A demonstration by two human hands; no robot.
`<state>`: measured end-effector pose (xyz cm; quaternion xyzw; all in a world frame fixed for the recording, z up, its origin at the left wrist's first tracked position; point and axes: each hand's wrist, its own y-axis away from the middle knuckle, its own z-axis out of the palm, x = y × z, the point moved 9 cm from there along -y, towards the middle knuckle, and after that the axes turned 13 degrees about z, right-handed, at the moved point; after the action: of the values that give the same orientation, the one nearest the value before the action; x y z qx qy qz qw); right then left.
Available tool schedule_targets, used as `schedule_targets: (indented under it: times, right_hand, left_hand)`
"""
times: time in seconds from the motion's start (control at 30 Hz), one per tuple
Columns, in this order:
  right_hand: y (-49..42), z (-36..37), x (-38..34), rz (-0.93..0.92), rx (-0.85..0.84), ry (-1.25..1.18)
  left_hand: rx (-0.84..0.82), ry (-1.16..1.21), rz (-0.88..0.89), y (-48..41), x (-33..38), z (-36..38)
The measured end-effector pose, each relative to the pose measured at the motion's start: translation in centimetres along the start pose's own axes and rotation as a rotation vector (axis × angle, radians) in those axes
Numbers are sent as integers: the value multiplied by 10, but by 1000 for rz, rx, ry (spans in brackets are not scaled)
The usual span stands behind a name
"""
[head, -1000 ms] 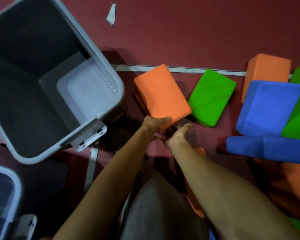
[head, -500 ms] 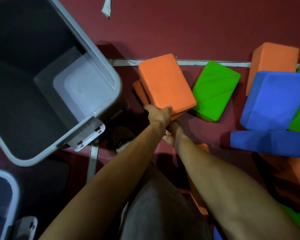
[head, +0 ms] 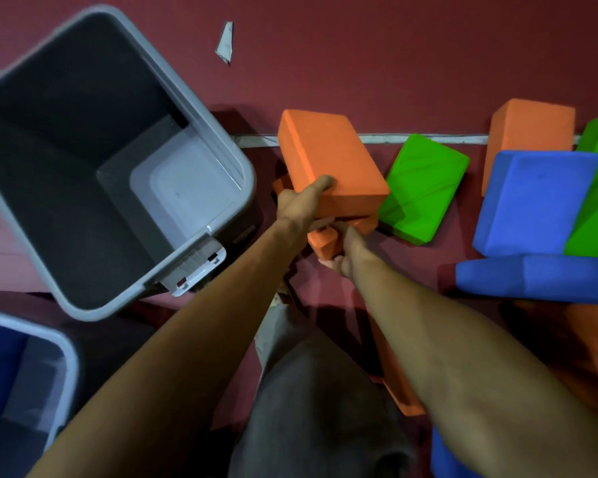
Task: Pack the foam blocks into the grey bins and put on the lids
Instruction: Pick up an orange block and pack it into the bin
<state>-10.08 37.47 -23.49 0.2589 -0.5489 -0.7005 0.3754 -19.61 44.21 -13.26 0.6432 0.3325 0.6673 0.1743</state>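
Beside the grey bin [head: 66, 132], your left hand [head: 299, 201] clamps the top orange block [head: 325, 157], and your right hand [head: 346, 250] grips the lower orange block [head: 325, 241]. Lift both together, squeezed tight.

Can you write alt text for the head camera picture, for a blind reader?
Seen from above, a person's left hand and right hand grip stacked orange foam blocks beside an empty grey bin. A green block and blue blocks lie on the red floor to the right.

a lower orange block [head: 364, 225] lies mostly hidden beneath the top orange block [head: 325, 160].
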Motion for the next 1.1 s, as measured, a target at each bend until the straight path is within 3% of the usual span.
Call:
schedule_targets:
  times: [0.07, 0.13, 0.23, 0.3, 0.5, 0.67, 0.87, 1.1]
  right_hand:
    - [13, 1, -15, -106, 10, 83]
    - [32, -9, -32, -220, 123, 173]
    - [109, -45, -55, -424, 546, 315]
    - [156, -53, -71, -565, 667, 450]
    - [274, -36, -95, -833, 767, 769]
    - [352, -13, -82, -999, 791, 957]
    - [420, 27, -49, -1218, 819, 1197]
    - [473, 98, 24, -1493, 806, 1622]
  left_hand:
    - [-10, -14, 28, 15, 20, -3]
    - [-10, -64, 82, 35, 50, -4]
    - [-10, -124, 198, 69, 102, -3]
    - [12, -156, 303, 95, 141, -4]
    - [109, -306, 653, 192, 238, -27]
    - [171, -468, 841, 265, 279, -54]
    - [162, -933, 1064, 355, 303, -76]
    - [273, -1330, 1095, 416, 303, -139]
